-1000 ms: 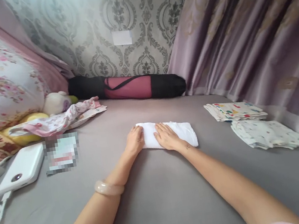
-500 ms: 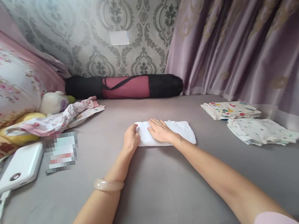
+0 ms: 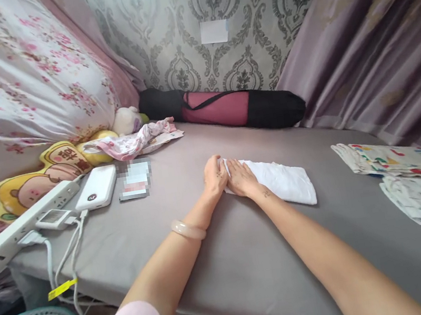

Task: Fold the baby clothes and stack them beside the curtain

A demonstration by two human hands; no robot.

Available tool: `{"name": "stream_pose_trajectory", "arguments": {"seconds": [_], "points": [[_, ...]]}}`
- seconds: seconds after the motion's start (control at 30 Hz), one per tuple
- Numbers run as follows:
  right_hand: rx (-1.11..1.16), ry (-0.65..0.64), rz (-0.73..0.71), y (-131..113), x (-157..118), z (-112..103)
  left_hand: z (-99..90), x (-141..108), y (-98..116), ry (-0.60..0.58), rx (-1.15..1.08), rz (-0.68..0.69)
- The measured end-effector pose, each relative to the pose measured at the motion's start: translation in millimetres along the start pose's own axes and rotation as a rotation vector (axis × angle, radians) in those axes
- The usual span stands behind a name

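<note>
A folded white cloth [image 3: 284,180] lies flat on the grey bed sheet in front of me, longer side to side than front to back. My left hand [image 3: 214,175] is at its left end, fingers curled around the edge. Flat on the cloth close beside it rests my right hand [image 3: 241,178], with its fingers extended and nothing gripped. The cloth's right part is uncovered; its left end is partly hidden under my hands. A pale bangle [image 3: 188,230] circles my left forearm.
Folded printed cloths [image 3: 398,157] lie at the right. To the left are a power bank [image 3: 96,188], a power strip [image 3: 26,229] with cables, a blurred flat item [image 3: 135,180] and a crumpled printed garment [image 3: 138,139]. A long black-and-red bag [image 3: 218,108] lies along the wall.
My right hand has slid left over the cloth, up against my left hand. The view has turned left, bringing the power strip and a teal fan-like grille into sight.
</note>
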State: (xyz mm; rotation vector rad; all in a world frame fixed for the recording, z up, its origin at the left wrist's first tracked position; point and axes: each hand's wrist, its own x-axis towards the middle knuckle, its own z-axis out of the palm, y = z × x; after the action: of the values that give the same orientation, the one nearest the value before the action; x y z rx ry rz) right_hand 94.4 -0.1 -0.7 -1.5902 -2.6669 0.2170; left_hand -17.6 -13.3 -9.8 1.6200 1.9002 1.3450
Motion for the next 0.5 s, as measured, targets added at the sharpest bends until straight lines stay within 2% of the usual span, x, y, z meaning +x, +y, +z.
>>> {"name": "stream_pose_trajectory", "arguments": {"seconds": [0.37,0.5], "points": [[0.035,-0.010,-0.038,2,-1,-6,-0.5,0,3,-0.009,-0.004,0.057],[0.207,0.009,-0.163,7,-13,-12,-0.7,0,3,-0.011,0.006,0.079]]}}
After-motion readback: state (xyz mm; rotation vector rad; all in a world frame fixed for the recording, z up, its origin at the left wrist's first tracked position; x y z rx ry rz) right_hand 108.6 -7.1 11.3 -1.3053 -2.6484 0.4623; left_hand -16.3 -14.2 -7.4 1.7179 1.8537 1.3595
